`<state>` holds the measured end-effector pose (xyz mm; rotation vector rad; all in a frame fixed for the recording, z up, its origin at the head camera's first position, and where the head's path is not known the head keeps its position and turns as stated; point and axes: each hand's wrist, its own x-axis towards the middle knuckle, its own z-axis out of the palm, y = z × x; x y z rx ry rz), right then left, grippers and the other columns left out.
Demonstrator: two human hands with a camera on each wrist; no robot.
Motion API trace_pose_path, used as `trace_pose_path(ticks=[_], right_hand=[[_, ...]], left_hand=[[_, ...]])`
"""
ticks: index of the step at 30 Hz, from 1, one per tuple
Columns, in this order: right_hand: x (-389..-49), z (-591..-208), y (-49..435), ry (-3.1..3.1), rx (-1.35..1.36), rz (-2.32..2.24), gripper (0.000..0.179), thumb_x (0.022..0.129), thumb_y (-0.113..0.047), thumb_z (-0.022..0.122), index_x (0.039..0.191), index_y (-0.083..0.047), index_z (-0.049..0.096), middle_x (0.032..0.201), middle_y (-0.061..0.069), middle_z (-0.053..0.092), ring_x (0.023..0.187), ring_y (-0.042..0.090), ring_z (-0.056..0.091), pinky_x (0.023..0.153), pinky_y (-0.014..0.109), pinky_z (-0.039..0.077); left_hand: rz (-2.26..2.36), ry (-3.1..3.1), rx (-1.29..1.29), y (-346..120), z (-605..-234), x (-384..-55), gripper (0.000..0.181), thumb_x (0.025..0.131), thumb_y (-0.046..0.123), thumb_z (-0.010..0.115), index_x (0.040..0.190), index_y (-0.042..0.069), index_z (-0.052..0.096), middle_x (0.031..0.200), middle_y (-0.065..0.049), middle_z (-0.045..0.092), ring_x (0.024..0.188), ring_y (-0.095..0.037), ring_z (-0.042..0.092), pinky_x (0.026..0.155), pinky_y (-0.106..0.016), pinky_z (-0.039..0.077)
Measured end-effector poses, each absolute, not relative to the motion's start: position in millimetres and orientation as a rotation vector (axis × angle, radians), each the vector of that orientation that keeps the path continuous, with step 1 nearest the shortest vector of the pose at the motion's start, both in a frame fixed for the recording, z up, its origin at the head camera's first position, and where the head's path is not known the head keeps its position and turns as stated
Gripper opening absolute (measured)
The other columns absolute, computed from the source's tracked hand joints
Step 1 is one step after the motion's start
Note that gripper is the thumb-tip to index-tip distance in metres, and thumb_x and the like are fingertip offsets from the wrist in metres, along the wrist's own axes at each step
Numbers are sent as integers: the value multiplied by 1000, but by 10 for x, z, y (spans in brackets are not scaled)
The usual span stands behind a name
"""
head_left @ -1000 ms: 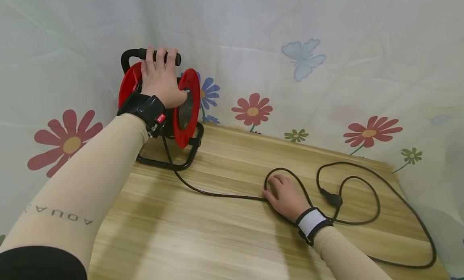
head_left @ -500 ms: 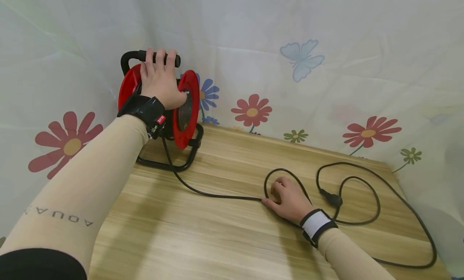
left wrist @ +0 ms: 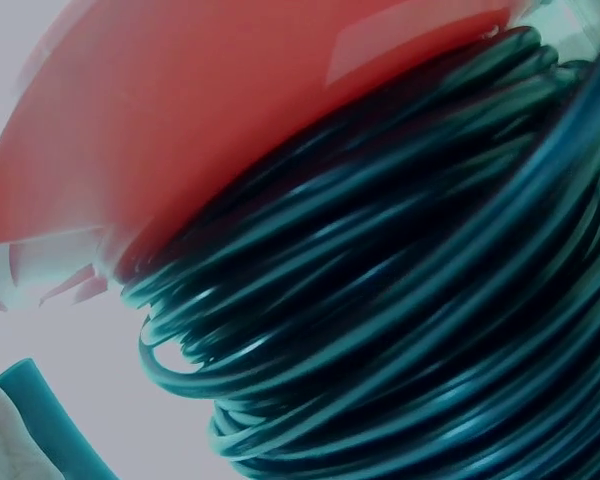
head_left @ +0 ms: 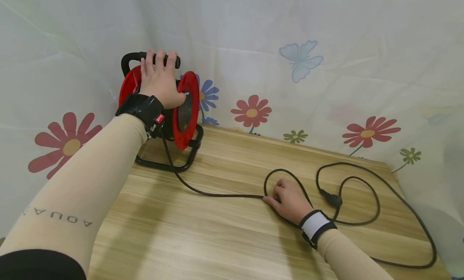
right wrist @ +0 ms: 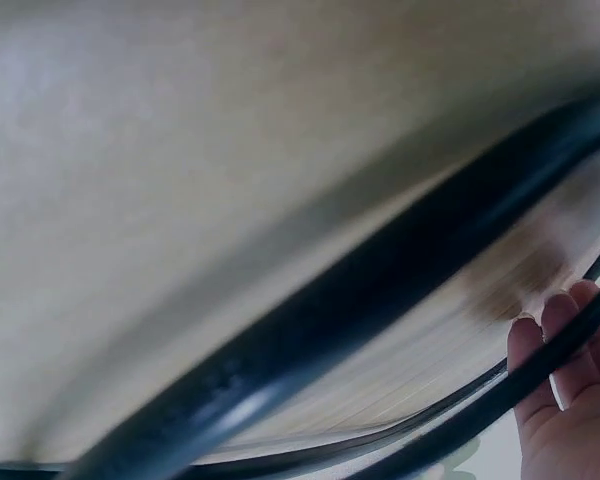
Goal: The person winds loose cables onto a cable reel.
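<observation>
In the head view a red cable reel (head_left: 195, 123) stands on its black frame at the left. My left hand (head_left: 159, 84) holds it, fingers laid over the black handle (head_left: 131, 57) and thumb against the near flange. Black cable (left wrist: 380, 290) is wound thickly on the drum in the left wrist view. One strand (head_left: 224, 196) runs from the reel across the table to my right hand (head_left: 290, 201), which grips it low over the wood with curled fingers. Seen from the right wrist, cable crosses in front of the fingers (right wrist: 570, 370).
Beyond the right hand, loose cable lies in wide loops, with a black plug (head_left: 332, 199) among them. The wooden table (head_left: 203, 239) meets a white flower-print curtain (head_left: 246, 38) at the back and sides.
The fingers of my right hand have curled in at the cable from a flatter, more stretched pose. My left hand keeps its place on the reel.
</observation>
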<state>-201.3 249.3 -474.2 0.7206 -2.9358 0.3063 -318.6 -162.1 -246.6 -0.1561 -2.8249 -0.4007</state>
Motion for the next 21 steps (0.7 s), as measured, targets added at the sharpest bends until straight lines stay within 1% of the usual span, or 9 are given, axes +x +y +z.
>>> trace_pose_path(ticks=[3, 6, 10, 12, 14, 16, 19, 21], right_hand=[[-2022, -4747, 2514, -2967, 657, 333, 37, 90, -46, 59, 66, -19, 48, 86, 2, 46, 72, 15, 45, 65, 32, 44], [-2033, -4737, 2535, -3009, 586, 380, 34, 92, -41, 58, 70, -16, 49, 79, 2, 45, 63, 14, 42, 55, 30, 39], [-2063, -4712, 2561, -3060, 519, 458, 26, 96, -32, 54, 79, -13, 49, 68, 1, 48, 56, 13, 43, 49, 29, 37], [-2080, -4707, 2579, -3055, 523, 480, 19, 97, -26, 53, 85, -11, 52, 67, 2, 52, 56, 13, 45, 49, 31, 39], [-2097, -4710, 2598, -3040, 532, 488, 14, 98, -22, 52, 92, -10, 55, 71, 3, 58, 59, 13, 49, 53, 34, 44], [-2117, -4723, 2625, -3009, 552, 484, 11, 97, -18, 52, 96, -9, 58, 75, 4, 63, 64, 14, 53, 58, 38, 47], [-2147, -4726, 2654, -2991, 552, 493, 12, 97, -17, 53, 96, -9, 62, 80, 5, 67, 70, 15, 57, 64, 42, 50], [-2166, -4725, 2674, -2984, 555, 496, 13, 97, -17, 53, 94, -9, 63, 79, 5, 67, 70, 15, 58, 65, 42, 50]], left_hand=[[-359, -2829, -170, -1618, -2453, -3191, 98, 73, 25, 66, 149, 10, 6, 154, -22, 4, 138, -37, -16, 114, -60, -5], [-326, -2833, -179, -1617, -2445, -3201, 99, 72, 24, 67, 149, 9, 7, 153, -23, 6, 138, -38, -13, 114, -61, -2], [-307, -2836, -192, -1625, -2439, -3210, 99, 72, 25, 66, 150, 7, 8, 153, -25, 8, 138, -39, -11, 114, -62, -1], [-296, -2836, -199, -1638, -2441, -3212, 99, 73, 26, 66, 150, 6, 7, 153, -25, 8, 138, -40, -10, 114, -62, 0], [-284, -2837, -208, -1656, -2444, -3217, 99, 73, 27, 65, 150, 5, 7, 153, -26, 9, 138, -40, -9, 114, -63, 1], [-267, -2838, -220, -1667, -2440, -3223, 98, 74, 28, 65, 150, 5, 7, 152, -26, 9, 138, -41, -8, 113, -63, 2], [-245, -2847, -227, -1678, -2419, -3223, 99, 75, 30, 66, 150, 4, 6, 152, -28, 8, 137, -42, -8, 113, -64, 3], [-225, -2850, -239, -1675, -2405, -3212, 99, 75, 30, 66, 150, 4, 6, 152, -29, 9, 137, -43, -7, 112, -66, 5]])
